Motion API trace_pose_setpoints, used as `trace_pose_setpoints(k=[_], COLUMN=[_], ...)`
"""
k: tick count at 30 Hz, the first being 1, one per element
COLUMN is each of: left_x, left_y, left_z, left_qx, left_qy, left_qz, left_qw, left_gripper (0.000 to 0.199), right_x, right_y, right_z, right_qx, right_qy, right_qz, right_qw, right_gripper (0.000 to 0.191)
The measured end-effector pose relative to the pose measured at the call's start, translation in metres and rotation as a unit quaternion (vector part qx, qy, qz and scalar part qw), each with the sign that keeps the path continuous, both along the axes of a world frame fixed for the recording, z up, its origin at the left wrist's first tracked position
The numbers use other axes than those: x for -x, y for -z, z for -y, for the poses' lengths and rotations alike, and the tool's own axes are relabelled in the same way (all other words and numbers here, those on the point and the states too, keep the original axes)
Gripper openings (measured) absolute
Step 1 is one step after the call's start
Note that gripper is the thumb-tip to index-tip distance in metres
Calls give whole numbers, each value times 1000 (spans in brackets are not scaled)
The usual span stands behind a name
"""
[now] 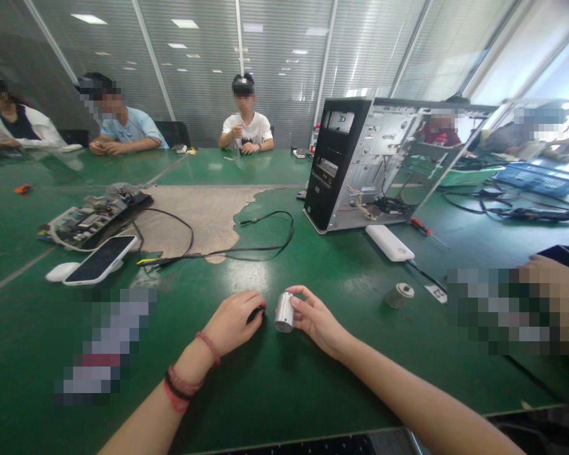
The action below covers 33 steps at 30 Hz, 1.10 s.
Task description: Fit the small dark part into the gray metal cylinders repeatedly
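Observation:
In the head view, my right hand (320,325) grips a shiny silver metal cylinder (283,313), like a small motor's can, from its right side. The cylinder is slightly tilted just above the green table (308,392). To its left, my left hand (232,322) is closed around a small black part (255,313), mostly hidden by the fingers. A little red shows at the cylinder's left edge, too small to make out. Off to the right stands a second, duller metal cylinder (399,295) with a pale top and a small stub, like a small motor.
An open computer case (336,164) stands behind, with a white power bank (389,243) and a screwdriver (429,232) beside it. Leftward lie a phone (102,260), a circuit assembly (97,218) and a black cable (246,251). A neighbour's hand (557,284) is at right; people sit opposite.

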State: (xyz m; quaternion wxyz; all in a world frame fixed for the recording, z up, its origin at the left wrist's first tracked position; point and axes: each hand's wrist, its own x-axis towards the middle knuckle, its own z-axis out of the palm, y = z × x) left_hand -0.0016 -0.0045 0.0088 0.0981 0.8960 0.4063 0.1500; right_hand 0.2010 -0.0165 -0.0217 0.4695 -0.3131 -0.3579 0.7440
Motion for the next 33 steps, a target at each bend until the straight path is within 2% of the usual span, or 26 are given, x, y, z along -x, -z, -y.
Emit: trace_pose_setpoints(k=[5, 9, 16, 33], left_x=[0, 0, 0, -2], left_y=[0, -1, 1, 1], left_z=[1, 1, 1, 0], left_qx=[1, -2, 0, 9], left_qy=[-4, -4, -1, 0], left_qz=[6, 5, 1, -11], left_qw=[1000, 1000, 1000, 1000], left_gripper=[13, 11, 10, 10], right_x=[2, 2, 3, 0], right_y=[2, -1, 0, 0], right_z=[-4, -6, -4, -4], right_qx=[127, 171, 186, 201], right_qy=[10, 4, -17, -5], right_qz=[-70, -83, -96, -110], right_qw=[989, 982, 978, 973], right_gripper=[26, 22, 30, 35])
